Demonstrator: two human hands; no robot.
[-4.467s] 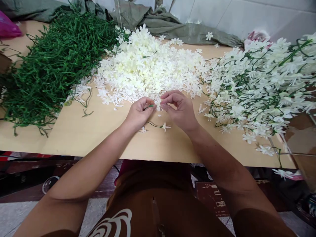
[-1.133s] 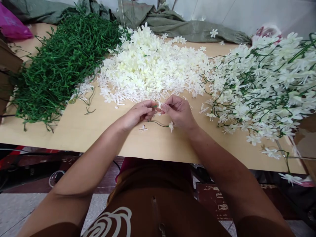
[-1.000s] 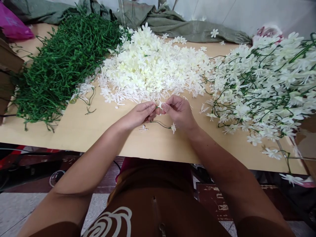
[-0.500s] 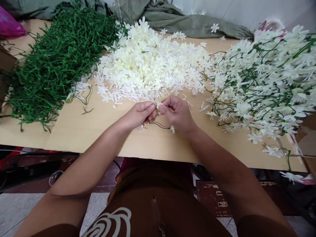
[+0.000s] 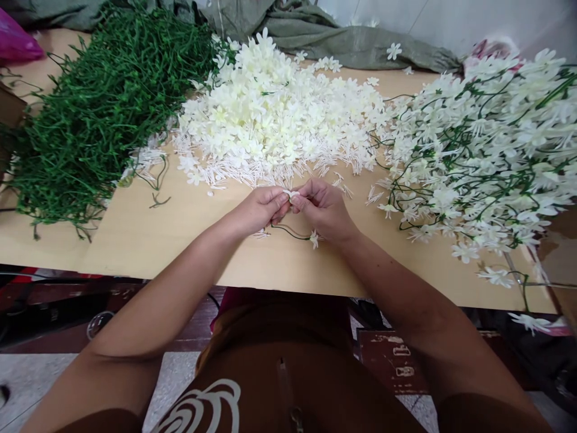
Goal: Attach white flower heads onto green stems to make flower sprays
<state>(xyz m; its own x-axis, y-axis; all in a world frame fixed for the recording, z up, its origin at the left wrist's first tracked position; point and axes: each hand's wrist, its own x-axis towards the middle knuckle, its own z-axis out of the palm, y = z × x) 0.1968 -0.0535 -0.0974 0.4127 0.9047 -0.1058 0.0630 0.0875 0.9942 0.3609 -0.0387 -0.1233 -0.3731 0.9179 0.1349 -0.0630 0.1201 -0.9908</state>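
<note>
Wooden table [image 5: 148, 240]: bare green stems [image 5: 94, 114] left, loose white blossoms [image 5: 274, 120] middle, finished sprays [image 5: 487, 156] right. Left hand [image 5: 256, 210] pinches a stem [image 5: 291, 231]; right hand [image 5: 322, 207] pinches a blossom [image 5: 292, 193] against its tip. One flower [image 5: 314, 239] already fitted; big piles remain, so far from done.

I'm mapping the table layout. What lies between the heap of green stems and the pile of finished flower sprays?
In the head view, the pile of loose white blossoms fills the stretch between the green stems and the finished sprays.
</note>
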